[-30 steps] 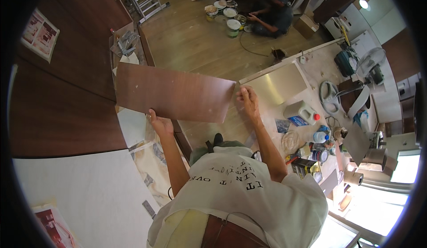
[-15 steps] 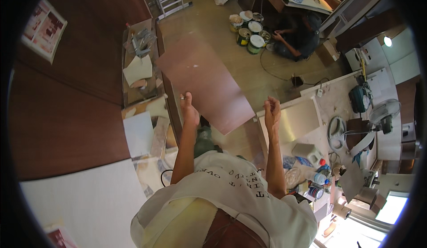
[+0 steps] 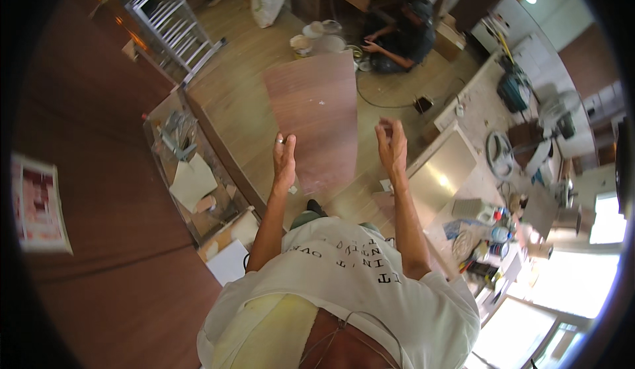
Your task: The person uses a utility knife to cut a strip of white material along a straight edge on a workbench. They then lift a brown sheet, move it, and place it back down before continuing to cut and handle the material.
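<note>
A thin reddish-brown wood-grain sheet (image 3: 321, 121) stretches out in front of me, its long sides running away from my body. My left hand (image 3: 284, 160) grips its left edge, the thumb lying over the face and a ring showing on a finger. To the right of the sheet, my right hand (image 3: 394, 147) is raised with fingers loosely bent and thumb apart. A visible gap separates that hand from the sheet's right edge, and nothing shows in it.
On the right, a workbench (image 3: 477, 107) carries a shiny metallic panel (image 3: 442, 170), a fan (image 3: 559, 112), bottles and tools. A shallow tray of tools (image 3: 192, 217) lies left. Farther off are a ladder (image 3: 165, 21), paint cans (image 3: 301, 45) and a person (image 3: 400, 41) sitting low.
The sheet has swung from a diagonal slant to nearly straight ahead, with my left hand still on its edge. The whole view has turned, and the sheet now covers some paint cans.
</note>
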Demonstrator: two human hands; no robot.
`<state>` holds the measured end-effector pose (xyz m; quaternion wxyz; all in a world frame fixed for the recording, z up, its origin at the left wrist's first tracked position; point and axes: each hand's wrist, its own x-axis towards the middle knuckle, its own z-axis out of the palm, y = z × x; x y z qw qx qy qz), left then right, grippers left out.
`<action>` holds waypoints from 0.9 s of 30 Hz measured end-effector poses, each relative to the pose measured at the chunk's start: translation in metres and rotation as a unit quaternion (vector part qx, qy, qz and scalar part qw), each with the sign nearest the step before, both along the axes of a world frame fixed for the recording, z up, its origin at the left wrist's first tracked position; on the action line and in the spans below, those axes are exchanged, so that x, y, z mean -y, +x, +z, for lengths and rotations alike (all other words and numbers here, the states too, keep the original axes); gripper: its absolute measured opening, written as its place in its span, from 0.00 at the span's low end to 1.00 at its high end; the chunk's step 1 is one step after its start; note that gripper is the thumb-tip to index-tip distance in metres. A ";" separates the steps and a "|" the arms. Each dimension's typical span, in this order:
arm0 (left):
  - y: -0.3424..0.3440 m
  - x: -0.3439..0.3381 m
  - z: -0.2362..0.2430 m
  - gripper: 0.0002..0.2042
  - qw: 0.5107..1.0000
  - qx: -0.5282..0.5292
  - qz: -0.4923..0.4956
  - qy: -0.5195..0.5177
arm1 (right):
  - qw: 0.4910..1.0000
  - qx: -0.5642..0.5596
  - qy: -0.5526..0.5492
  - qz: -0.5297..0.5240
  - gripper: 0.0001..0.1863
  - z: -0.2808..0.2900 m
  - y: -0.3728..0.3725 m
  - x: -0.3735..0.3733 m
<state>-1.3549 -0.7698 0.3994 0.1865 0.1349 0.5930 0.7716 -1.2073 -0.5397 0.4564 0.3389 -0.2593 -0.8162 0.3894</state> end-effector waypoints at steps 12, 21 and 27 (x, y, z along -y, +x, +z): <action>0.008 -0.077 0.014 0.20 0.943 -0.091 -0.320 -0.012 | 0.925 0.050 0.324 -0.189 0.20 0.112 0.024 -0.022; 0.116 -0.090 -0.017 0.21 0.841 -0.114 -0.522 -0.086 | 0.891 0.136 0.177 -0.396 0.13 0.050 0.215 0.056; 0.199 -0.084 -0.006 0.19 0.756 -0.153 -0.633 -0.059 | 0.823 0.094 0.184 -0.530 0.14 0.036 0.318 0.127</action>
